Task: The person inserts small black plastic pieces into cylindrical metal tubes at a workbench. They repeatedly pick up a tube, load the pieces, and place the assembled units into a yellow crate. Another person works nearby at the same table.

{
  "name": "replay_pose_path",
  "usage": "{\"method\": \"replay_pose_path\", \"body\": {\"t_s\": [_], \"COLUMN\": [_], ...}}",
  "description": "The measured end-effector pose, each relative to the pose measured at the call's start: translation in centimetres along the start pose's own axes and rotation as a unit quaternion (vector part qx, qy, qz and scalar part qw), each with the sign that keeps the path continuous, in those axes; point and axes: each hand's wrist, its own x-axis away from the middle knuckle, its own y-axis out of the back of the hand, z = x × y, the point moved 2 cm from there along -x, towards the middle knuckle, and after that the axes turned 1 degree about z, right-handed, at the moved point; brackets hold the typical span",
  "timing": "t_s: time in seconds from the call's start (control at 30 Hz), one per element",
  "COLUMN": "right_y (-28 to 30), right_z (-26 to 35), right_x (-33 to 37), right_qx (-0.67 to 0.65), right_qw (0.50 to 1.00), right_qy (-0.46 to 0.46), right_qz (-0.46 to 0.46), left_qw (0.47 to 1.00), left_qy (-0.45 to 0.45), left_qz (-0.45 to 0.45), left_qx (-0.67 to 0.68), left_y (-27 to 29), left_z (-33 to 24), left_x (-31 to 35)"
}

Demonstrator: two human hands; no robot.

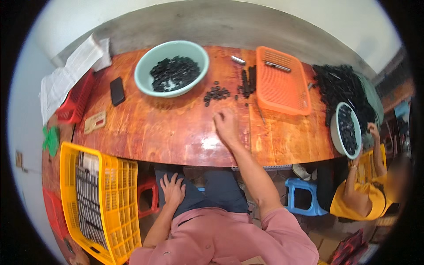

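My right hand (226,127) rests on the wooden table (176,128), its fingers curled in; whatever they hold, if anything, is too small to make out. Just beyond it lies a loose pile of small black pieces (216,94). Flat on my left thigh, with the fingers spread, is my left hand (173,190). A pale green basin (142,73) farther back on the left holds many black pieces (174,73). To the right of the pile, dark rods (248,81) stand beside an orange plastic basket (282,95), which is turned with a metal cylinder (277,66) on it.
A phone (117,91), a tan card-like piece (95,122) and a red basket (77,104) under papers lie left. A yellow crate (119,194) stands at my left side. On the right, a co-worker in yellow (360,201) handles a second basin (336,132) near a black heap (342,88).
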Motion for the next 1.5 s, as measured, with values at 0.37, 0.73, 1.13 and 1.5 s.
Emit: {"method": "replay_pose_path", "body": {"t_s": [0.37,0.73,1.13,1.5], "right_y": [12.7,23.4,24.3,26.7], "right_z": [4.0,-17.1,-18.1,-6.0], "right_x": [-4.7,-24.1,-25.3,-19.8], "right_qx": [-0.074,0.439,0.544,0.337], "right_qw": [0.992,0.883,0.827,0.933], "right_qy": [0.077,-0.166,-0.105,-0.115], "right_qz": [-0.066,-0.006,0.097,0.055], "left_qw": [1.000,0.997,0.987,0.957], "left_qy": [0.005,-0.015,-0.012,-0.171], "left_qz": [-0.003,0.011,-0.061,-0.124], "left_qx": [0.001,0.073,0.151,0.198], "left_y": [-0.7,1.5,5.5,11.9], "left_z": [-1.6,-1.6,-5.3,-10.4], "left_x": [0.4,1.1,2.4,-0.2]}}
